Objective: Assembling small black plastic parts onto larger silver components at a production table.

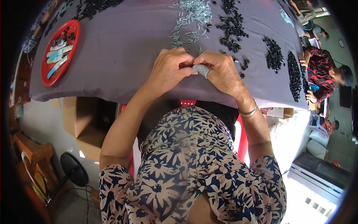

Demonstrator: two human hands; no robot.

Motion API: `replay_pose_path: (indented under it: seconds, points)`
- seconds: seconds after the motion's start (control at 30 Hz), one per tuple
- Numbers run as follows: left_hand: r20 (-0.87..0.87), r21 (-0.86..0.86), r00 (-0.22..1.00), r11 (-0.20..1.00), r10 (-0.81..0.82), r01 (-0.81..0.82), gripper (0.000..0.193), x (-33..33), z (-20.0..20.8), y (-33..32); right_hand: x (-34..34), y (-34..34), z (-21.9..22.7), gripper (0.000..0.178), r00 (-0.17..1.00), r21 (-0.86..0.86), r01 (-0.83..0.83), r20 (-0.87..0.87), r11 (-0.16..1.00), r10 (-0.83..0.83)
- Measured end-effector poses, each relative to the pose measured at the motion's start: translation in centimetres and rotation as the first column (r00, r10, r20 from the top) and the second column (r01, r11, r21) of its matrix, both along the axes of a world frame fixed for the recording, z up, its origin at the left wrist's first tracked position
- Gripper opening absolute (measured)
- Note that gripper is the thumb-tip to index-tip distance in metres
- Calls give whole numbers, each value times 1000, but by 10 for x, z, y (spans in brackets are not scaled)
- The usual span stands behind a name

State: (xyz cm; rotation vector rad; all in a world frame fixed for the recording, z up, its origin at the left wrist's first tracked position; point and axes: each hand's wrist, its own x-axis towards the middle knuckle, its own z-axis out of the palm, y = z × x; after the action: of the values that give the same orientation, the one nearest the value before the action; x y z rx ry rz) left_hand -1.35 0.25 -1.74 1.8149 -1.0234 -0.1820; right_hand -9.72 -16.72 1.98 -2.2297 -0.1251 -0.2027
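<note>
My left hand (170, 69) and my right hand (220, 71) meet fingertip to fingertip over the near edge of a table covered in grey cloth (123, 56). Both pinch something tiny between them; the part itself is hidden by the fingers. A grey fabric cot (202, 70) covers my right thumb. A silver bangle (249, 112) circles my right wrist. Just beyond the hands lie small silver metal pieces (190, 18) in a loose heap and several piles of small black parts (233, 28).
A red round tray (47, 76) with white-blue pieces and black parts lies at the table's left. More black piles (294, 76) run along the right. A person in a red patterned shirt (322, 71) sits at right. An open cardboard box (84, 123) and a fan base (74, 168) stand below left.
</note>
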Motion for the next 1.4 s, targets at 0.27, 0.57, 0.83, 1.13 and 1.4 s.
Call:
replay_pose_path:
  seconds: [0.27,0.57,0.83,1.13,1.4]
  points:
    - [13,7,999,999,35,-35,16,-4,4,1,9,-4,3,8,980,96,71,-192,993,-51]
    - [-21,-18,1000,1000,0,0,16,7,1,-3,38,-18,0,19,885,168,-29,-454,985,103]
    - [29,86,999,996,-38,36,20,12,4,-2,36,-9,-2,20,942,-136,-36,-336,990,-12]
    - [-19,-41,1000,999,12,-13,13,11,16,12,-17,-28,-2,8,970,542,234,-191,807,-153]
    - [417,-12,661,731,624,-683,9,46,16,48,-70,-135,4,12,814,211,559,45,802,-580]
